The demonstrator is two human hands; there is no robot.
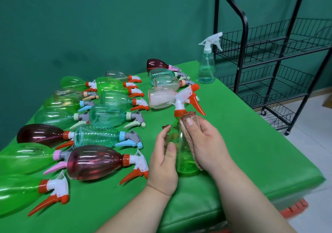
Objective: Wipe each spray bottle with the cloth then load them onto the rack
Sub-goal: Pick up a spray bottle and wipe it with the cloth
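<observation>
item in hand: one green spray bottle (186,158), orange trigger, upright by the front edge of the worktop (251,142); your left hand (164,162) is curled round its body and your right hand (206,142) grips the brown cloth (188,135) against its shoulder, thumb on top. stock: lying spray bottles (100,117) in rows across the left half, one pale bottle (206,67) standing at the far right corner. black wire rack (278,70) stands just beyond the right edge.

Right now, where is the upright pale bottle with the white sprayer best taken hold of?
Probably the narrow neck under the white sprayer, from the near side. The pale bottle stands upright at the table's far corner, lying bottles crowd its left, and its body widens downward, so the neck fits a grip best.
</observation>
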